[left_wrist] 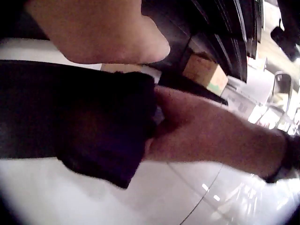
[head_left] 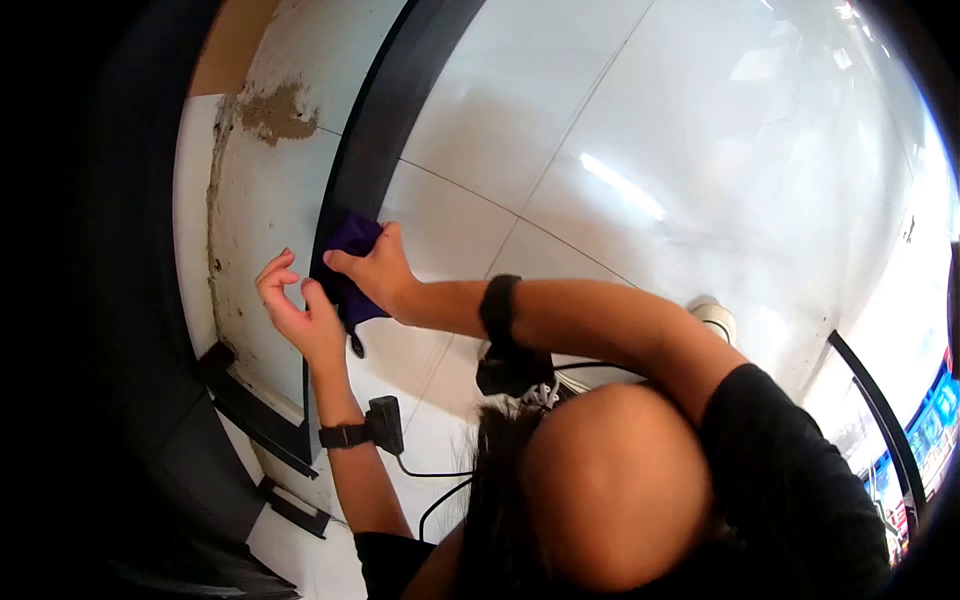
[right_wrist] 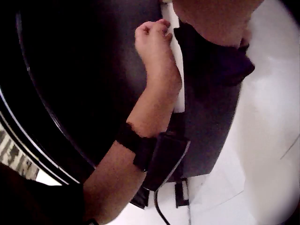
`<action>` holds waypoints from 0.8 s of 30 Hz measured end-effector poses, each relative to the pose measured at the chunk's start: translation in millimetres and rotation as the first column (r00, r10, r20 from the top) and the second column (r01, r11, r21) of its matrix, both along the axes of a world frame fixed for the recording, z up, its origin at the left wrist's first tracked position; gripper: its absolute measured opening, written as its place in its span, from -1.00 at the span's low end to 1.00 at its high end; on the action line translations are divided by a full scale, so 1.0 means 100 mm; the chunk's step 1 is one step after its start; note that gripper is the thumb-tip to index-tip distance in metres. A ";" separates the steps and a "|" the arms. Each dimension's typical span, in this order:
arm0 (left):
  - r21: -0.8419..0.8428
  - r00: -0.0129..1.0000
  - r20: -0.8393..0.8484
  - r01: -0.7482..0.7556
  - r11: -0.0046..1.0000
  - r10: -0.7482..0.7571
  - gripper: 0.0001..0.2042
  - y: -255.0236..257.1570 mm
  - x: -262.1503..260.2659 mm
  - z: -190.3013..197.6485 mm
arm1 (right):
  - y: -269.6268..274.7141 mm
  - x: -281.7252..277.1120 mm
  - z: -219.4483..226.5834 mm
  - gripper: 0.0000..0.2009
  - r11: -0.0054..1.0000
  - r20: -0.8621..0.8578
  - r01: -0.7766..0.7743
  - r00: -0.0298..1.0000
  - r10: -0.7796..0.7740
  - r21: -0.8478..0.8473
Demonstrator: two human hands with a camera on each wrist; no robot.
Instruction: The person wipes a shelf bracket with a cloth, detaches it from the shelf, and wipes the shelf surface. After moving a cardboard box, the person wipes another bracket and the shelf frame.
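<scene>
A dark purple cloth (head_left: 352, 238) lies over a long black beam (head_left: 378, 130) in the head view. My right hand (head_left: 380, 275) grips the cloth, thumb and forefinger spread across it; the other fingers are hidden. To its left, my left hand (head_left: 300, 310) is raised beside the beam with loosely bent fingers, holding nothing. The left wrist view shows the cloth (left_wrist: 108, 136) bunched against my right hand (left_wrist: 178, 126). In the right wrist view the cloth (right_wrist: 225, 65) is under my right hand (right_wrist: 218, 18), and my left hand (right_wrist: 157, 49) is apart from it.
White floor tiles (head_left: 480, 100) extend right of the beam. Left of it is a pale, stained surface (head_left: 270, 190), with black brackets (head_left: 260, 415) lower down. Cables (head_left: 435, 474) run from the wrist cameras. A cardboard box (left_wrist: 204, 72) stands beyond in the left wrist view.
</scene>
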State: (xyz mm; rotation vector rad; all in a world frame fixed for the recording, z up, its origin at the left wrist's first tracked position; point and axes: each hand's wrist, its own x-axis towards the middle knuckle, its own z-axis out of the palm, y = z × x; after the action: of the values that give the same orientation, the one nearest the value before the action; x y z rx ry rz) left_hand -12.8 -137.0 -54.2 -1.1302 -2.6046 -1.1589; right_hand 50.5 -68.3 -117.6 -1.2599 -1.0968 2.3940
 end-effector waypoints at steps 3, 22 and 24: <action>-0.085 0.982 0.132 -0.122 0.989 0.133 -0.89 0.02 -0.07 0.06 | 0.23 -0.01 -0.13 -0.38 0.981 -0.051 0.155 0.987 -0.150 0.113; -0.415 0.955 0.267 -0.004 0.910 0.126 -0.62 -0.10 -0.16 -0.14 | -0.10 0.15 -0.23 -0.39 0.918 -0.059 0.220 0.975 -0.212 0.329; -0.393 0.942 0.311 0.005 0.920 0.127 -0.62 -0.07 -0.16 -0.12 | -0.10 0.17 -0.11 -0.38 0.924 0.024 0.104 0.992 -0.121 0.368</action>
State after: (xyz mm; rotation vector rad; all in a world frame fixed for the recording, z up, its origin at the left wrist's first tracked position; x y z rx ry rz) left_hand -28.7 -143.8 -66.4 -0.9618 -3.2164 -0.9072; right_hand 67.4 -78.0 -128.1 -1.2138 -1.3661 1.9658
